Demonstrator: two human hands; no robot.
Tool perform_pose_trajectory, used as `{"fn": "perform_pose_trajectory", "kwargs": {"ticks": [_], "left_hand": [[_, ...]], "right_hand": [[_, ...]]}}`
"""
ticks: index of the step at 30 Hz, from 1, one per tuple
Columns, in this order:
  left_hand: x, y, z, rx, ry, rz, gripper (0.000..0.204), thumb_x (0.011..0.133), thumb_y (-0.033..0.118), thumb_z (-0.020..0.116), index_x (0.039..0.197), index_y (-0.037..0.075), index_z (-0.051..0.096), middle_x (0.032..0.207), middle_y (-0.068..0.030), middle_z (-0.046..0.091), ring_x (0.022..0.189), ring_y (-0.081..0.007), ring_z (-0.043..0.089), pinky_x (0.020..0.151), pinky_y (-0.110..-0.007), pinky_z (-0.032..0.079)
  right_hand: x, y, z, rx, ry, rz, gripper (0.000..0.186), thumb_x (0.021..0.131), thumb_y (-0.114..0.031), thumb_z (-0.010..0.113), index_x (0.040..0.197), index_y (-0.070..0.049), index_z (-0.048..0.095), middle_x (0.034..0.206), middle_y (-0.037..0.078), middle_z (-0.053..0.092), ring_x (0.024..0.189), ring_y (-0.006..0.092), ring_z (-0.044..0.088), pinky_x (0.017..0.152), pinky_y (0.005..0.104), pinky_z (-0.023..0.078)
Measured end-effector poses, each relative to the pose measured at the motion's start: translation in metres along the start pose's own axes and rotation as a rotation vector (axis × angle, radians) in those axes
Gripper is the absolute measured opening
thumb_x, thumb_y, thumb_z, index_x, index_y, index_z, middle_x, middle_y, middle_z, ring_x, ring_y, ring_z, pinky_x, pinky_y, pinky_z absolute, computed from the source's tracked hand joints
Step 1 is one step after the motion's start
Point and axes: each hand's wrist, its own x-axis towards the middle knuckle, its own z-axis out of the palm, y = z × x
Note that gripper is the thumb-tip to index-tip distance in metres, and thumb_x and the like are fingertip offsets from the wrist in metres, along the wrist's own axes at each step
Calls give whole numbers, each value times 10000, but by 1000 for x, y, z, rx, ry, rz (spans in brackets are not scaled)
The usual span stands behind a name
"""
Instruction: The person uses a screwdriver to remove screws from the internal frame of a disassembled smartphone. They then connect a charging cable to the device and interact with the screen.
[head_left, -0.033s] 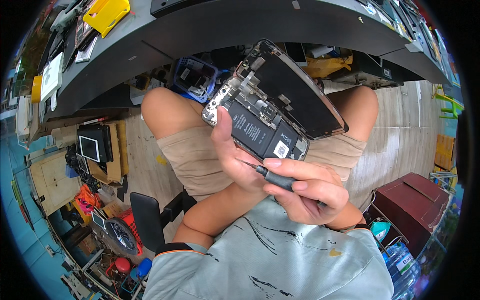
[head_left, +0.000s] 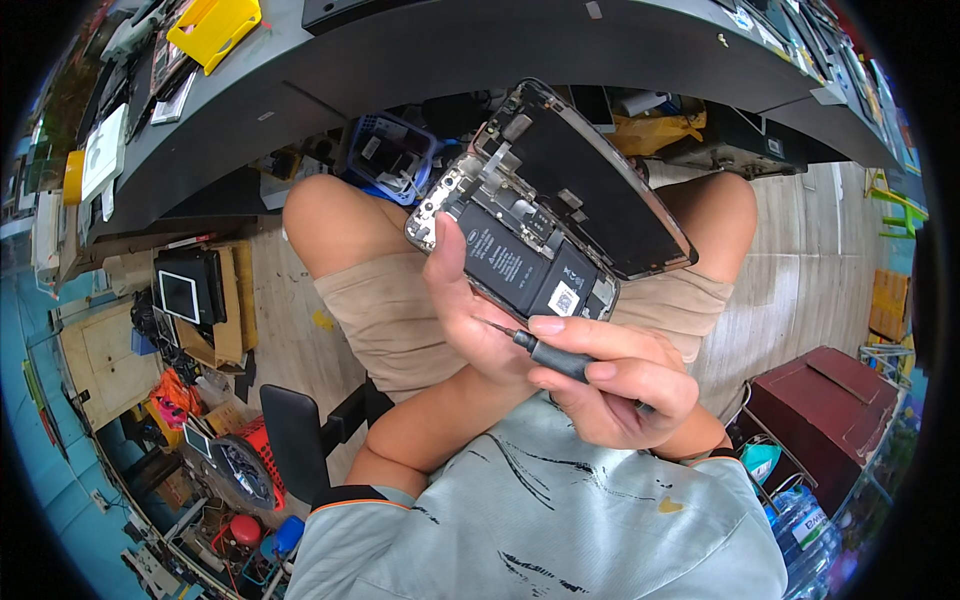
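An opened smartphone (head_left: 505, 262) rests tilted in my left hand (head_left: 470, 320), which is closed around its lower left edge with the thumb along the frame. Its black battery, metal shields and small circuit parts lie bare. The lifted screen panel (head_left: 590, 190) leans away at the phone's right side, its dark inner face toward me. My right hand (head_left: 625, 385) pinches a small dark-handled screwdriver (head_left: 558, 358) between thumb and fingers. The thin tip points left, just in front of my left palm and below the phone. My left fingers are hidden under the phone.
A dark workbench edge (head_left: 400, 65) curves across the far side. Under it stands a blue plastic basket (head_left: 392, 150) with parts inside. A black chair armrest (head_left: 293, 440) is at the left, a dark red box (head_left: 825, 405) at the right. Below the phone are my knees and lap.
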Motion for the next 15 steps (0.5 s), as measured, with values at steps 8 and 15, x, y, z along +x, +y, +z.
{"fn": "perform_pose_trajectory", "kwargs": {"ticks": [8, 15], "left_hand": [[6, 1, -4, -10, -28, -7, 782, 1058, 729, 519, 1437, 51, 605, 1264, -126, 736, 1054, -218, 770, 859, -348, 666], [7, 2, -4, -38, -61, 15, 778, 1060, 729, 514, 1426, 49, 608, 1238, -126, 739, 1033, -212, 774, 833, -340, 668]], "right_hand": [[3, 4, 1, -30, 0, -7, 587, 887, 85, 892, 1246, -14, 438, 1201, 380, 745, 1028, 414, 834, 849, 414, 699], [4, 5, -1, -36, -21, -10, 596, 889, 86, 889, 1257, -15, 431, 1205, 373, 742, 1045, 416, 830, 860, 426, 702]]}}
